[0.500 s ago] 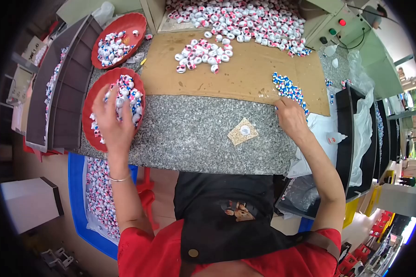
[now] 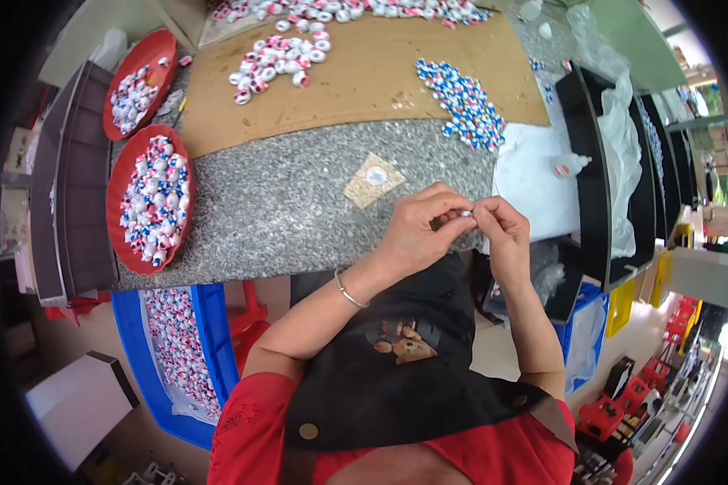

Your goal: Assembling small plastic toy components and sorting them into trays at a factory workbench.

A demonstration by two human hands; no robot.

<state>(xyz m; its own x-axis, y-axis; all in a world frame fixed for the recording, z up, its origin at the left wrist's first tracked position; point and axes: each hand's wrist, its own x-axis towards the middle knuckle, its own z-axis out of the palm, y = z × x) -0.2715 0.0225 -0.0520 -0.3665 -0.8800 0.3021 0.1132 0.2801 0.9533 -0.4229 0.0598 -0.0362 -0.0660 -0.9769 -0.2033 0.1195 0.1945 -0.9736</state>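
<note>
My left hand (image 2: pixel 423 229) and my right hand (image 2: pixel 501 233) meet over the table's front edge, their fingertips pinched together. Between them shows a bit of a small white piece (image 2: pixel 466 213); fingers cover most of it. A beige woven-looking patch with a pale round spot (image 2: pixel 374 178) lies just beyond my left hand. Farther off, small blue-and-white pieces (image 2: pixel 465 105) are spread on the cardboard (image 2: pixel 364 81). At the left, a red scalloped bowl (image 2: pixel 118 198) holds white, pink and blue pieces (image 2: pixel 155 194).
Another red bowl (image 2: pixel 168 61) stands behind the first. White-and-pink pieces (image 2: pixel 279 61) lie on the cardboard. A white bottle (image 2: pixel 570 166) and a black bin (image 2: pixel 584 121) are at the right. A blue crate (image 2: pixel 218 331) of pieces stands below left; a grey bin (image 2: pixel 81 178) flanks the table.
My left hand has left the red bowl and come right to the front edge. My right hand has drawn back from the blue-and-white pieces to meet it. The view has shifted.
</note>
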